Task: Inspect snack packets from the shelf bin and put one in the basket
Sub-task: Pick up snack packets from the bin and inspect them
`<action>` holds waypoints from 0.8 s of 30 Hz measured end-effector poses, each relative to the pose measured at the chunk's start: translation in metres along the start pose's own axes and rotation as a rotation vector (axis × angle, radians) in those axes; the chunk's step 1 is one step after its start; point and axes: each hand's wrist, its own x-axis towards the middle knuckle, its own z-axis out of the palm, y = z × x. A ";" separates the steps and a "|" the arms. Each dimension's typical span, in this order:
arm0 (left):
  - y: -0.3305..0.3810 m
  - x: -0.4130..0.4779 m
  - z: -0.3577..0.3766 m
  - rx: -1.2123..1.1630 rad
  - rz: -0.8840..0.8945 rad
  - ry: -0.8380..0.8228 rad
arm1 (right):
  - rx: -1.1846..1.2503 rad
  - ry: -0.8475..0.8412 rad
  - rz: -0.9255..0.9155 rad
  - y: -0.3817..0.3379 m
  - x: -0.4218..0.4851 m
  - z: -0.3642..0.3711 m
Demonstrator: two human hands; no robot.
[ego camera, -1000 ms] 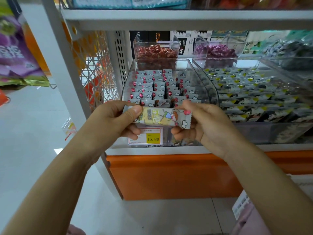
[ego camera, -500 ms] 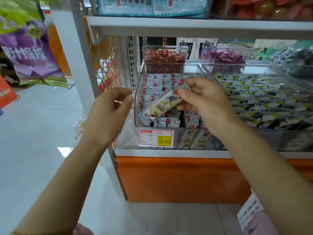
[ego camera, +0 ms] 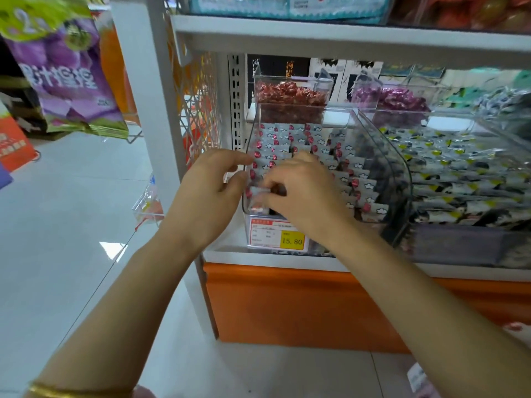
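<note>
A clear acrylic shelf bin [ego camera: 398, 179] holds several rows of small pale snack packets [ego camera: 363, 185] with red spots and cloud prints. My right hand [ego camera: 304, 193] reaches down into the bin's front left corner. Its fingertips pinch a snack packet [ego camera: 258, 193] there, which is blurred and partly hidden by the fingers. My left hand [ego camera: 209, 193] hovers just outside the bin's left wall with loosely curled fingers and holds nothing. A pink thing with a white label [ego camera: 422, 380] shows at the lower right edge; I cannot tell whether it is the basket.
A yellow price tag reading 15.80 [ego camera: 291, 239] sits on the bin's front. Behind it stand bins of red candies [ego camera: 290, 96] and purple candies [ego camera: 402, 100]. A bin of black-and-yellow packets [ego camera: 459, 173] is on the right. Purple snack bags [ego camera: 69, 79] hang at the left. The shelf base [ego camera: 287, 305] is orange.
My left hand let go of the packet, which both hands had held stretched out. My right hand carried it by one end down into the bin's front left corner.
</note>
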 end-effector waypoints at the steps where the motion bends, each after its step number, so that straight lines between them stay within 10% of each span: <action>1: -0.001 0.000 0.000 0.008 -0.003 0.002 | -0.062 -0.047 -0.018 0.001 0.001 0.002; 17: -0.001 0.001 0.000 -0.010 -0.038 0.034 | -0.196 -0.092 -0.033 0.014 0.030 0.005; 24: 0.002 0.001 0.002 -0.014 -0.023 0.091 | 0.368 0.301 0.105 0.011 0.020 -0.015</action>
